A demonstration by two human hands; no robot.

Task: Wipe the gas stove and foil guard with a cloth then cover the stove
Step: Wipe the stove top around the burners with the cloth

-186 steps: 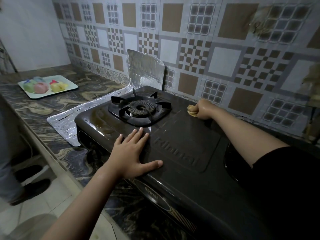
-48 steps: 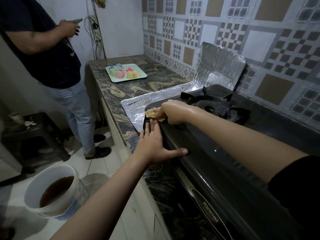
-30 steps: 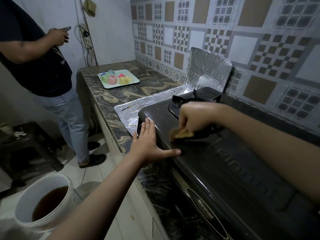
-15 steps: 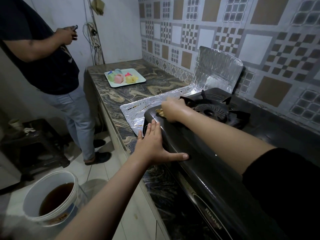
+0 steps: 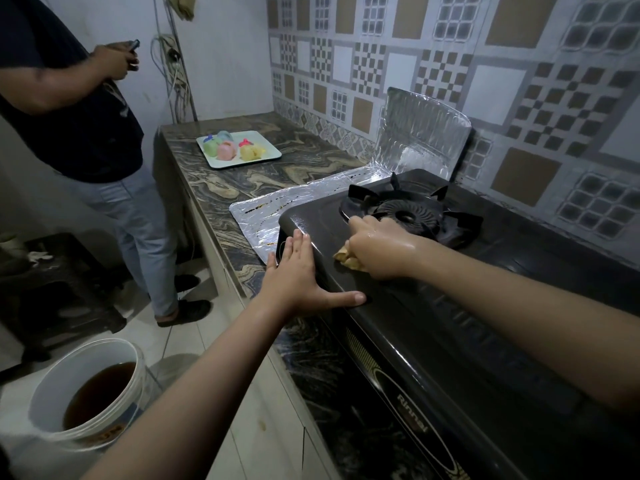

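The black gas stove point(image 5: 450, 306) sits on a marbled counter, its burner grate point(image 5: 408, 213) near the back left. A crinkled foil guard point(image 5: 420, 133) stands upright against the tiled wall, and its flat part point(image 5: 273, 216) lies left of the stove. My right hand point(image 5: 377, 247) is closed on a small yellow-brown cloth point(image 5: 348, 259), pressing it on the stove top just in front of the burner. My left hand point(image 5: 298, 278) lies flat, fingers together, on the stove's front left corner, thumb along the front edge.
A white tray point(image 5: 239, 148) of coloured items rests farther along the counter point(image 5: 221, 188). Another person point(image 5: 90, 133) stands left of the counter, holding a small object. A white bucket point(image 5: 86, 386) of brown water stands on the floor below my left arm.
My right hand has slid the cloth from the stove's left edge to the spot in front of the burner. My left hand stays on the front corner.
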